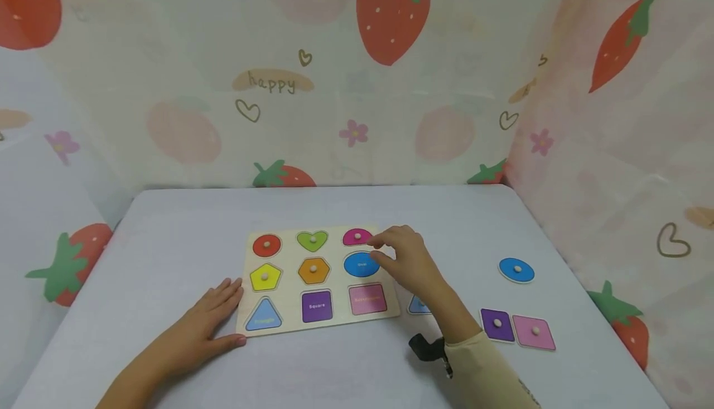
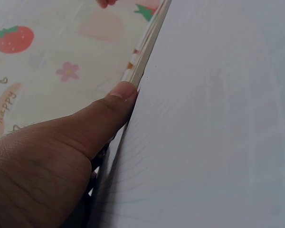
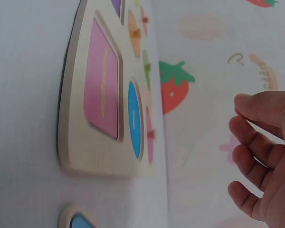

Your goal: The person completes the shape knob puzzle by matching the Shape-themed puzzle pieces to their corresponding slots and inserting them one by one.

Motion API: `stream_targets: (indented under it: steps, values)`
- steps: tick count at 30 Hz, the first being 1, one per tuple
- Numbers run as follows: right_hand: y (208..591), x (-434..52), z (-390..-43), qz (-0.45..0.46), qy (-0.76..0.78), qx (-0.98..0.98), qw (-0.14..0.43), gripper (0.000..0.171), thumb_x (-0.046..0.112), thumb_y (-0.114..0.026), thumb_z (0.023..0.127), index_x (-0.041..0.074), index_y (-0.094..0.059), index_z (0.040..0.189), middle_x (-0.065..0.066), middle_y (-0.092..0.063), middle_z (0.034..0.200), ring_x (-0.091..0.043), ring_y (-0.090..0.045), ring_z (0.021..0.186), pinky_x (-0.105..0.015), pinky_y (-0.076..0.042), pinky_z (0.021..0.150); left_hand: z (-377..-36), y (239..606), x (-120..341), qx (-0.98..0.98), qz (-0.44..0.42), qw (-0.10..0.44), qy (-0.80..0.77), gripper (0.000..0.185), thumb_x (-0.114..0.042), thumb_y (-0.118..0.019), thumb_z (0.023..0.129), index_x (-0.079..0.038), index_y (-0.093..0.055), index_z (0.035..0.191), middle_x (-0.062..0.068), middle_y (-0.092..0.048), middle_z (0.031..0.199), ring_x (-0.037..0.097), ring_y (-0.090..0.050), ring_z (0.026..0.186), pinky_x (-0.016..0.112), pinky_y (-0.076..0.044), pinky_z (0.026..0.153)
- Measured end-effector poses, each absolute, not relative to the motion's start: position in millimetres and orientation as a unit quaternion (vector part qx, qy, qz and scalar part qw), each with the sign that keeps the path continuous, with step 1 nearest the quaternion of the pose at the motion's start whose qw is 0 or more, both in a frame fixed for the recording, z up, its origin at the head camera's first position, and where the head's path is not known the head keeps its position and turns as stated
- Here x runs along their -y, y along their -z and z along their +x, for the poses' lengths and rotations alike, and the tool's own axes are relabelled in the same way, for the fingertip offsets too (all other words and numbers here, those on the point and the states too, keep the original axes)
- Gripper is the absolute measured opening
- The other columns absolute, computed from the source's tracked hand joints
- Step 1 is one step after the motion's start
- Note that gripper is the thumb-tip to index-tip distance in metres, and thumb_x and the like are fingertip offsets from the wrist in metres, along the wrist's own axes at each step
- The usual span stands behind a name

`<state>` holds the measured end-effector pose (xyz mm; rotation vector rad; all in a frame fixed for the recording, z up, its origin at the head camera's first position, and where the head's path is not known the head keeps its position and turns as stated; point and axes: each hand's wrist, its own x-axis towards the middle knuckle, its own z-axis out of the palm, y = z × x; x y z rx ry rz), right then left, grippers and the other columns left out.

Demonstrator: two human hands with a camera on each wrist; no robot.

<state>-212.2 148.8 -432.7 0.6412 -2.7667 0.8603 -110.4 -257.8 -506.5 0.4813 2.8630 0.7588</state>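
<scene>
A wooden shape puzzle board [image 1: 340, 328] lies flat on the table. My left hand [image 1: 206, 319] rests at its left edge, fingers stretched out, thumb at the near corner. Above the board's right side hovers my right hand [image 1: 409, 260], its fingers loosely bent with nothing between them. Those fingertips are beside the magenta semicircle piece [image 1: 351, 241] and over the printed oval recess [image 1: 357, 268]. Red circle [image 1: 262, 249], green heart [image 1: 305, 245], yellow pentagon [image 1: 271, 282] and orange hexagon [image 1: 320, 277] pieces sit in the board. Printed triangle, square and rectangle recesses show along its near row.
Right of the board lie a blue oval piece [image 1: 509, 271], a purple square piece [image 1: 491, 316] and a pink rectangle piece [image 1: 524, 325]. A blue triangle piece [image 1: 415, 307] is partly hidden by the right wrist. Strawberry-print curtains [image 1: 334, 105] surround the white table [image 1: 312, 372].
</scene>
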Motion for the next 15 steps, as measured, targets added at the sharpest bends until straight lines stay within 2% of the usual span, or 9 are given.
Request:
stream_targets:
  steps: [4,9,15]
  values:
    - [432,-168,-212,0.216,-0.284,0.928,0.110,0.019,0.018,-0.077,0.093,0.017,-0.078,0.113,0.001,-0.074,0.110,-0.022,-0.060,0.113,-0.048,-0.051,0.099,-111,507,258,-0.951,0.158,0.071,-0.255,0.102,-0.074,-0.065,0.084,-0.014,-0.034,0.161,0.001,-0.025,0.170,0.032,-0.014,0.159,0.012,0.009,0.119]
    - [432,-199,-213,0.221,-0.281,0.922,0.149,0.021,0.013,-0.079,0.091,0.014,-0.078,0.112,0.000,-0.075,0.109,-0.024,-0.061,0.110,-0.046,-0.050,0.095,-111,509,258,-0.952,0.154,0.073,-0.256,0.103,-0.074,-0.065,0.083,-0.014,-0.034,0.161,0.000,-0.025,0.170,0.032,-0.014,0.159,0.014,0.008,0.121]
    - [433,-236,-217,0.202,-0.285,0.916,0.197,0.022,0.008,-0.080,0.089,0.010,-0.077,0.111,-0.005,-0.074,0.104,-0.029,-0.061,0.107,-0.051,-0.048,0.094,-112,511,259,-0.956,0.149,0.075,-0.243,0.102,-0.072,-0.068,0.083,-0.016,-0.034,0.161,-0.003,-0.025,0.170,0.029,-0.014,0.159,0.001,0.014,0.108]
